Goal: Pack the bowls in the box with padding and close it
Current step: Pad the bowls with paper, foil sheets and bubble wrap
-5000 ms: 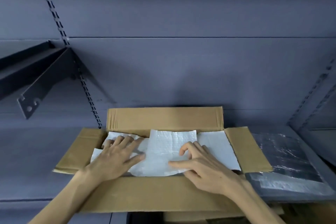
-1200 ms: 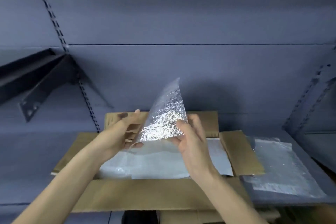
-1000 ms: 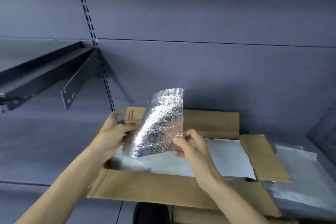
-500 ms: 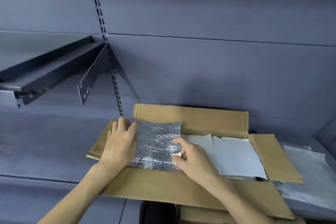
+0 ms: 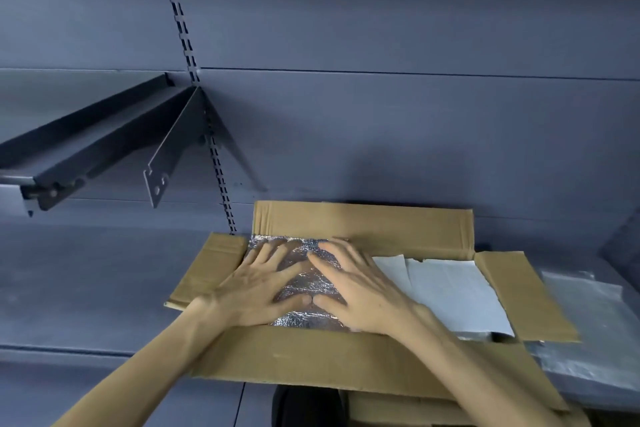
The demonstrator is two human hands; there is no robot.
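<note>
Wall: dark grey-blue panels [image 5: 381,28] with a horizontal seam.
Upright: slotted metal rail [image 5: 188,55] running down the wall.
Shelf: dark metal shelf [image 5: 79,142] on brackets, upper left.
Light: dim, even.

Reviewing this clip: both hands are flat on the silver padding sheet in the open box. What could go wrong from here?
1. The silver padding sheet covers only the left part of the cardboard box; the white padding on the right may stay thinner, so protection could be uneven.
2. The left hand and right hand only press flat; once they lift, the sheet may spring up or shift.
3. No bowls are visible, so the packing cannot be confirmed.
</note>
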